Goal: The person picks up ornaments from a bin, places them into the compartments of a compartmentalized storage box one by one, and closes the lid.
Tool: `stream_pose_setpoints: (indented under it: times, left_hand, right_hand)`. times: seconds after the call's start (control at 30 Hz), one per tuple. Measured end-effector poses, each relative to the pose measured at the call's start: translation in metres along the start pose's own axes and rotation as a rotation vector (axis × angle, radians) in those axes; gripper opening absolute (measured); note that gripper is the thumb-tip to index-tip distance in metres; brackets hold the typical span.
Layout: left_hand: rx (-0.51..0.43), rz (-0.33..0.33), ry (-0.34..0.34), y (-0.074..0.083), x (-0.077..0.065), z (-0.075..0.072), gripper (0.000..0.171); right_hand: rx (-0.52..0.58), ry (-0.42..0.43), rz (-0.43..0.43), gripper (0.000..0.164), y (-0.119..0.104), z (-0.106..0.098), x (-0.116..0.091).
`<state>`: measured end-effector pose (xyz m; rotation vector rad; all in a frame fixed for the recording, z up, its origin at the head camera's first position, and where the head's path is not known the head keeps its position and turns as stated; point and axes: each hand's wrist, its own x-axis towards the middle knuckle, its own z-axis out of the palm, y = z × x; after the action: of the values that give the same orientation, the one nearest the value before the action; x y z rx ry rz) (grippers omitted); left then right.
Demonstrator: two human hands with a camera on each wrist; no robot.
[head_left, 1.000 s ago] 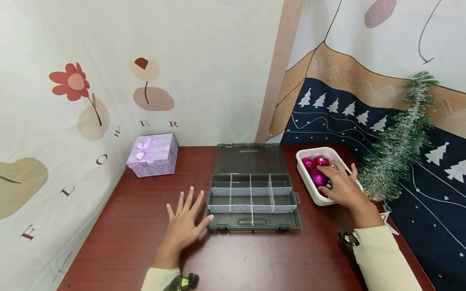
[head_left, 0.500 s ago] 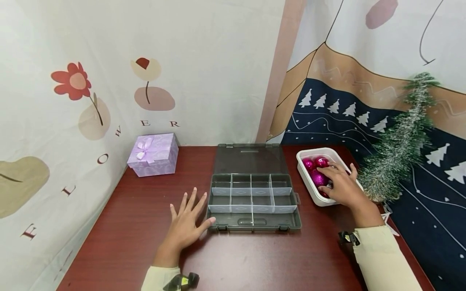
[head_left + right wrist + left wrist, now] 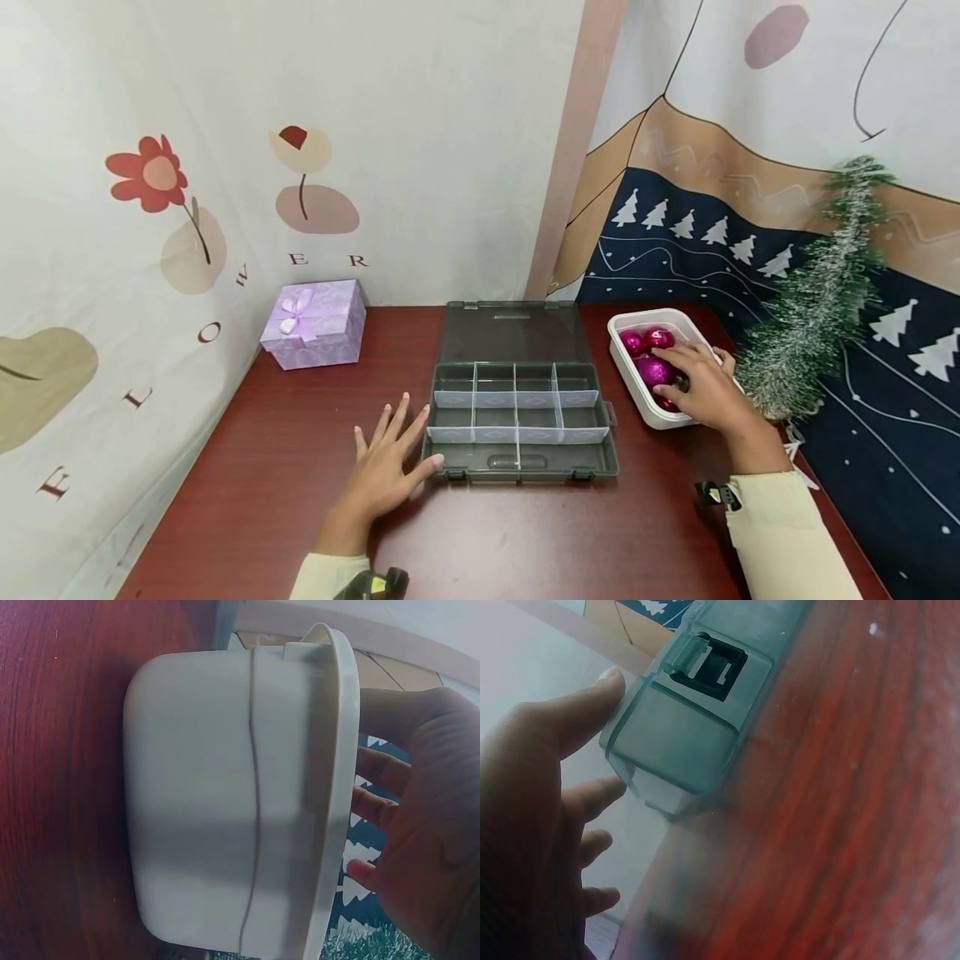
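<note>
My left hand (image 3: 382, 475) has its fingers spread at the front left corner of a grey transparent compartment box (image 3: 517, 454). In the left wrist view, the thumb lies at the rim of the box (image 3: 675, 735) and the index fingertip at its corner. My right hand (image 3: 705, 387) reaches over a white plastic tub (image 3: 637, 392), fingers apart and loosely bent. Its index finger and thumb stand around the right side of a purple Christmas bauble (image 3: 652, 372). Smaller magenta baubles (image 3: 659, 337) lie behind it. The tub's wall (image 3: 202, 802) hides the fingertips in the right wrist view.
The compartment box's lid (image 3: 513, 332) lies folded back. A lilac gift box (image 3: 315, 325) with a bow stands at the back left of the red-brown table (image 3: 255, 467). At right, a small frosted tinsel tree (image 3: 810, 317) leans beside the tub, in front of a printed curtain.
My left hand has shifted slightly right, closer over the compartment box's corner. My right hand stays over the baubles in the tub. The head view has tilted a little.
</note>
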<state>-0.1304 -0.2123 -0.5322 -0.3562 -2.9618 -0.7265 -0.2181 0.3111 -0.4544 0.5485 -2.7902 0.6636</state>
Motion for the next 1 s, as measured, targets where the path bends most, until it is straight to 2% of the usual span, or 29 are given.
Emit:
stream_pose_setpoints:
  times: [0.27, 0.53, 0.67, 0.83, 1.0]
  left_hand:
    - [-0.017, 0.009, -0.002, 0.0000, -0.0003, 0.0012, 0.082]
    - [-0.036, 0.023, -0.005, -0.0001, 0.0005, 0.0019, 0.084]
    - [-0.056, 0.036, -0.013, -0.0008, 0.0002, 0.0029, 0.086]
    - [-0.074, 0.041, -0.011, -0.0007, 0.0004, 0.0027, 0.087]
    - [-0.076, 0.044, -0.007, -0.0010, 0.0005, 0.0027, 0.087]
  right_hand:
    - [0.018, 0.054, -0.031, 0.055, 0.0061, 0.0043, -0.0009]
    - [0.055, 0.102, 0.013, 0.053, 0.0073, 0.0031, -0.0006]
    - [0.079, 0.116, 0.026, 0.058, 0.0092, 0.0021, -0.0009]
    - [0.072, 0.122, 0.006, 0.063, 0.0090, 0.0012, -0.0007]
    - [0.070, 0.155, -0.012, 0.058, 0.0061, 0.0013, 0.0013]
